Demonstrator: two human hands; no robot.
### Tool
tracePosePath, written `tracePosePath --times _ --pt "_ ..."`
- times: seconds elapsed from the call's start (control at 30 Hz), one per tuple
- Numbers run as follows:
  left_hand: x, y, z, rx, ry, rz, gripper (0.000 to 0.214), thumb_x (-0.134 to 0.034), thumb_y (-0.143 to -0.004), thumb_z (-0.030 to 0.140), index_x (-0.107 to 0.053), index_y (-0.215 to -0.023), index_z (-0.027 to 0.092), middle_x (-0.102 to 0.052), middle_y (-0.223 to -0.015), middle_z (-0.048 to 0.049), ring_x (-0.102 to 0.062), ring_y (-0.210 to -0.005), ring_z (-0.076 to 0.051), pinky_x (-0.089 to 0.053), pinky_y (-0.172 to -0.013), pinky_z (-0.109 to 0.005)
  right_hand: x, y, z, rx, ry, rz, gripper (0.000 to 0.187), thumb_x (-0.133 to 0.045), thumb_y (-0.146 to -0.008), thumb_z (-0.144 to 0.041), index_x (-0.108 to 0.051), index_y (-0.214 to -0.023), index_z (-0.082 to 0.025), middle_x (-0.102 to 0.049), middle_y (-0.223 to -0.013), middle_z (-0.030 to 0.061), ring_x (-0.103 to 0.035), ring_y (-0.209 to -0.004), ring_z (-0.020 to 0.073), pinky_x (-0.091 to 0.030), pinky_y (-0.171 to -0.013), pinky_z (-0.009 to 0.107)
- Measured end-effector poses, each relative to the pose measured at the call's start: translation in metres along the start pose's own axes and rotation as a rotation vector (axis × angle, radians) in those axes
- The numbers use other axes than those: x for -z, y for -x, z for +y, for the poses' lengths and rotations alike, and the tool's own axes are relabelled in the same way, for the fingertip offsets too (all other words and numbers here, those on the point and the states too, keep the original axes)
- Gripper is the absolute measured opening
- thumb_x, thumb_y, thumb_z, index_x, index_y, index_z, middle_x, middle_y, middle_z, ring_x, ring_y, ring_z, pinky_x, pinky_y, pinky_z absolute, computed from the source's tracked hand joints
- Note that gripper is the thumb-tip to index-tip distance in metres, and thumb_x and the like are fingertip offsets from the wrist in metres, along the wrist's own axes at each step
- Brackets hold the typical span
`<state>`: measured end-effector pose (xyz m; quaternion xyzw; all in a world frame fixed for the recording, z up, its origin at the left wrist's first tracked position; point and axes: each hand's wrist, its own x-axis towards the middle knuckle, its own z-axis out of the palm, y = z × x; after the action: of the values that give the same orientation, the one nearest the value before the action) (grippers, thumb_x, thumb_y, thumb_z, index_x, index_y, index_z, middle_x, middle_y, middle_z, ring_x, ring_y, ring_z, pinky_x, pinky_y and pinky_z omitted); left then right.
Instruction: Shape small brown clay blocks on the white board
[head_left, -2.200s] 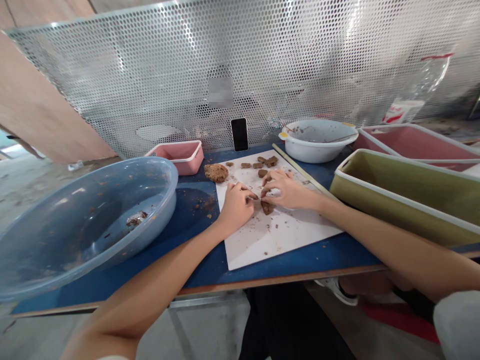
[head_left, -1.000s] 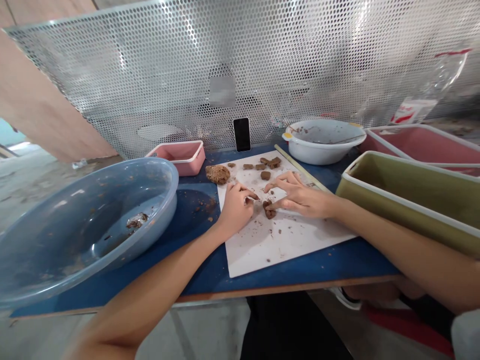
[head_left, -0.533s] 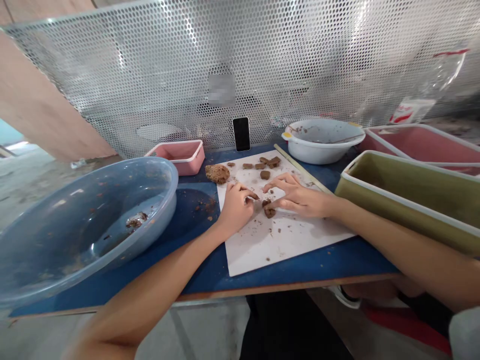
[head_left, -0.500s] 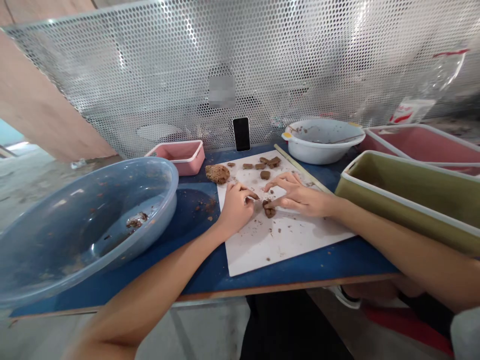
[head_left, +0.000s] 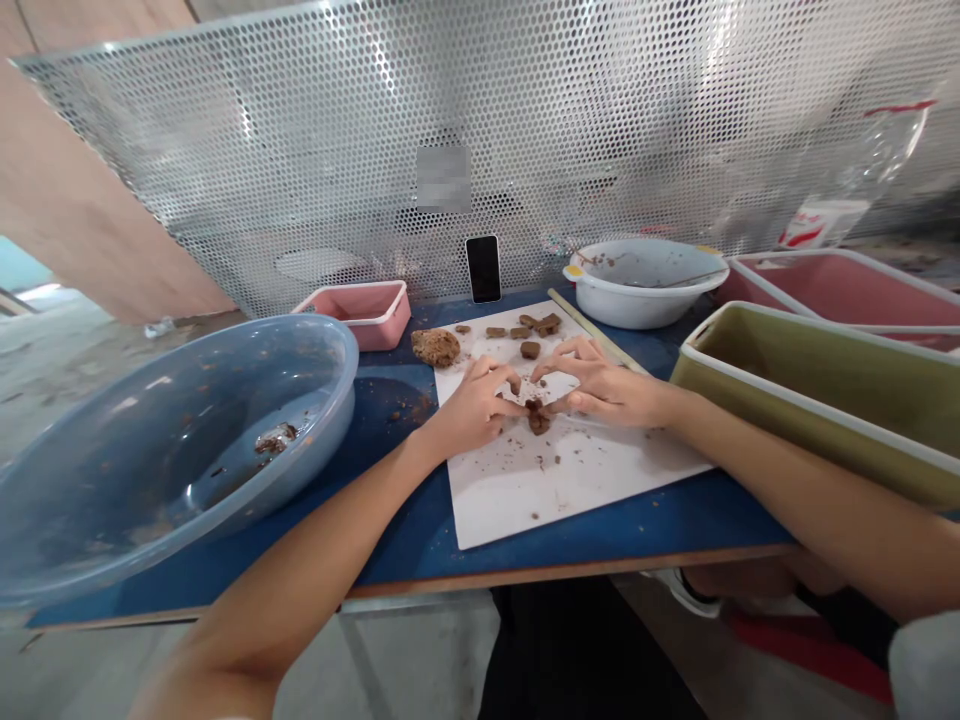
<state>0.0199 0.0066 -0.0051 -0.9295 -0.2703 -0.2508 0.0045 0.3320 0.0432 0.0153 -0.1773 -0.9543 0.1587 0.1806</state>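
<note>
A small lump of brown clay (head_left: 538, 422) rests on the white board (head_left: 480, 515), between my two hands. From the left, my left hand (head_left: 480, 405) reaches in with its thumb and index finger apart; one outstretched digit touches the lump's upper left side. My right hand (head_left: 596, 385) has its fingers spread low over the board, and a fingertip meets the lump from the right. Brown smears show on the fingertips. Farther back lie several clay pieces, among them a rounded one (head_left: 529, 350). A large rough clay chunk (head_left: 435, 347) sits at the board's left edge.
A big blue basin (head_left: 341, 370) stands left, a small pink tub (head_left: 386, 312) behind it. A phone (head_left: 484, 270) leans against the perforated metal screen (head_left: 315, 150). Beside a thin stick (head_left: 592, 328) are a white basin (head_left: 630, 310), a green tub (head_left: 787, 400) and a pink tub (head_left: 870, 285).
My left hand has shifted slightly right, bringing a digit against the clay lump. My right hand has stayed nearly in place, its fingertip moving a little right.
</note>
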Motion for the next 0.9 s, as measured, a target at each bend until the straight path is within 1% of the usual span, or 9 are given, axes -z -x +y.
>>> tracePosePath --times 0.13,0.3,0.5,0.63,0.77,0.9 --pt "-0.001 0.000 0.000 0.000 -0.023 -0.017 0.053 -0.064 -0.091 -0.006 -0.094 -0.112 0.032 -0.069 -0.126 -0.0103 -0.057 -0.128 -0.032 -0.052 -0.117 -0.057 0.000 -0.001 -0.003 -0.016 -0.005 -0.014 0.074 -0.030 -0.119 -0.071 -0.092 -0.119 -0.029 -0.064 -0.162 0.0102 -0.050 -0.149 0.0407 -0.031 -0.134 0.067" --pt "-0.002 0.000 0.003 -0.022 -0.043 -0.032 0.046 -0.066 -0.097 0.000 -0.094 -0.117 0.031 -0.070 -0.126 -0.0119 -0.057 -0.128 -0.033 -0.052 -0.113 -0.057 -0.001 -0.002 -0.005 -0.008 -0.013 -0.026 0.079 -0.028 -0.118 -0.076 -0.092 -0.124 -0.030 -0.064 -0.162 0.0105 -0.049 -0.149 0.0402 -0.031 -0.134 0.068" --pt "0.000 0.000 0.005 -0.019 -0.086 -0.063 0.039 -0.067 -0.100 0.007 -0.094 -0.117 0.030 -0.070 -0.128 -0.0127 -0.057 -0.128 -0.034 -0.052 -0.111 -0.057 0.000 -0.003 -0.007 0.001 -0.023 -0.047 0.075 -0.031 -0.118 -0.075 -0.092 -0.126 -0.031 -0.064 -0.162 0.0108 -0.049 -0.149 0.0406 -0.032 -0.134 0.068" --pt "0.001 -0.001 0.004 -0.047 -0.090 -0.068 0.039 -0.067 -0.100 0.006 -0.093 -0.118 0.029 -0.070 -0.130 -0.0140 -0.057 -0.129 -0.036 -0.052 -0.109 -0.057 0.002 -0.004 -0.009 -0.001 -0.022 -0.060 0.068 -0.035 -0.118 -0.072 -0.091 -0.130 -0.033 -0.064 -0.162 0.0102 -0.048 -0.151 0.0409 -0.029 -0.135 0.069" --pt "0.001 -0.002 0.003 -0.088 -0.077 -0.049 0.038 -0.068 -0.098 0.003 -0.093 -0.114 0.027 -0.070 -0.130 -0.0147 -0.058 -0.129 -0.036 -0.053 -0.109 -0.057 0.003 -0.004 -0.011 -0.013 -0.011 -0.072 0.066 -0.037 -0.118 -0.070 -0.091 -0.131 -0.033 -0.065 -0.162 0.0106 -0.046 -0.153 0.0421 -0.027 -0.135 0.069" --pt "0.002 -0.002 0.002 -0.082 -0.084 -0.089 0.042 -0.070 -0.093 -0.001 -0.093 -0.114 0.028 -0.071 -0.130 -0.0136 -0.058 -0.129 -0.036 -0.053 -0.110 -0.056 0.003 -0.004 -0.013 -0.026 -0.011 -0.081 0.066 -0.039 -0.118 -0.071 -0.092 -0.127 -0.034 -0.067 -0.161 0.0101 -0.046 -0.153 0.0425 -0.026 -0.135 0.070"
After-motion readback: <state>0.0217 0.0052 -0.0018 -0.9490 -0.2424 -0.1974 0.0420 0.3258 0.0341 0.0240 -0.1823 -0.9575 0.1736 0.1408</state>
